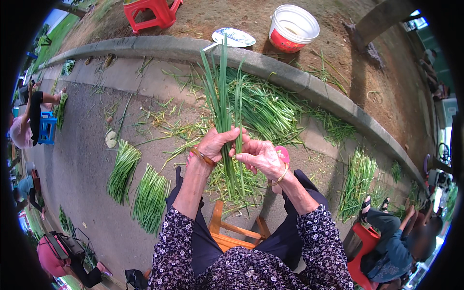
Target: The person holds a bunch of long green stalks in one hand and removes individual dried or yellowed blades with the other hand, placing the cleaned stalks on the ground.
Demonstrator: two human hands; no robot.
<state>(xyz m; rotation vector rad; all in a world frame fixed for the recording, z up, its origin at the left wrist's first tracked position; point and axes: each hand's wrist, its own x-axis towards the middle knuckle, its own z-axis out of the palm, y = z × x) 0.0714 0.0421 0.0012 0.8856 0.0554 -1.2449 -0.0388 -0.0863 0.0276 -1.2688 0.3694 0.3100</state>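
Note:
My left hand (pixel 216 144) is closed around a bunch of long flat chives (pixel 221 104) that stands upright, tips away from me. Beside it, my right hand (pixel 262 157) pinches the lower part of a few chive stalks (pixel 239 113) set slightly apart from the bunch. Just beyond both hands, a large loose heap of chives (pixel 268 111) lies against the kerb. Below them, between my feet, are scattered green and yellowish leaf scraps (pixel 220 180). Two neat chive bundles rest on the pavement to my left, a nearer one (pixel 151 199) and a farther one (pixel 124 170).
Beyond the stone kerb (pixel 188 47) are a white bucket (pixel 296 28), a patterned plate (pixel 234 37) and a red stool (pixel 153 14). More chives (pixel 357 183) lie at right, near a person on a red chair (pixel 365 251). A wooden stool (pixel 234 234) shows between my legs.

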